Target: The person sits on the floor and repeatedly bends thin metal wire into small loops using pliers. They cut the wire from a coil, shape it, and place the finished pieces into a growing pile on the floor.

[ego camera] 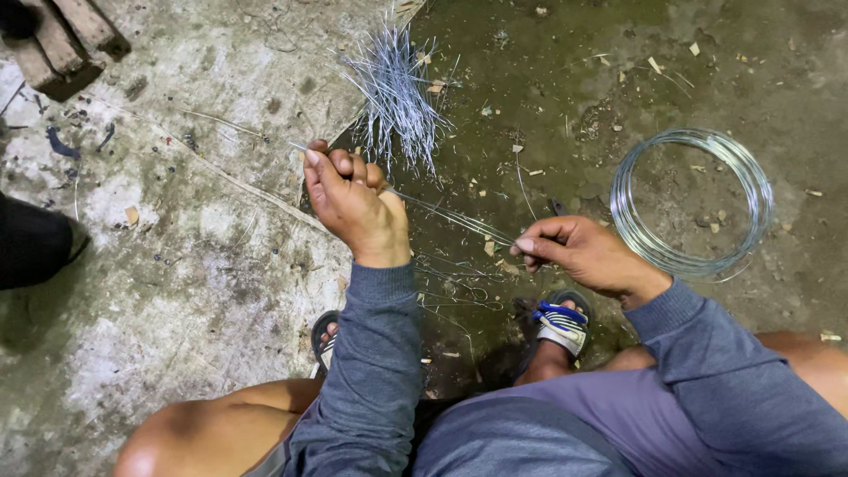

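Note:
My left hand point(353, 203) is closed in a fist around one end of a thin bundle of grey wire strands point(455, 221). The strands run to the right into my right hand point(579, 254), which pinches their other end between thumb and fingers. A fan-shaped pile of short cut wire pieces point(395, 97) lies on the ground just beyond my left hand. A round coil of silvery wire point(692, 201) lies on the ground right beside my right hand.
The floor is rough concrete, pale on the left point(177, 265) and dark and damp on the right, strewn with chips. My sandalled feet point(560, 325) rest below the hands. Wooden blocks point(66, 40) lie at the top left, and a dark object point(31, 243) at the left edge.

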